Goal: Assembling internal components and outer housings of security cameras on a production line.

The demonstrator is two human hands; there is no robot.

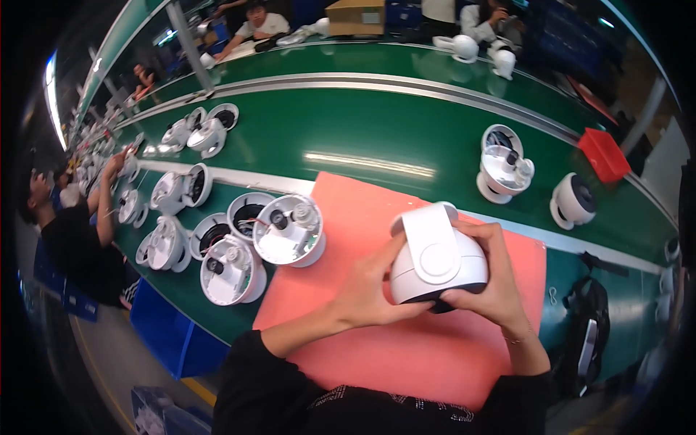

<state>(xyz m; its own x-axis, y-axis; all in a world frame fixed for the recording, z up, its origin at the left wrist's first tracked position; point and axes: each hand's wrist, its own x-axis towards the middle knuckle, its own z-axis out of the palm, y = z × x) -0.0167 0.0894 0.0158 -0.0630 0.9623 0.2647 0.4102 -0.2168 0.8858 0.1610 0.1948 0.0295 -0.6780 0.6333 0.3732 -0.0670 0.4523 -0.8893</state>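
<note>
Gripping a glossy white, rounded plastic housing (471, 271) with a dark near edge from opposite sides, the left hand (370, 288) and the right hand (499, 281) hold it between them over a salmon-pink, flat rectangular mat (348, 217). Left of the left hand, open white, bowl-shaped plastic units (233, 272) stand on a smooth green work surface (326, 127), which extends beyond both hands; a red, open-topped plastic bin (606, 156) lies beyond and right of the right hand.
</note>
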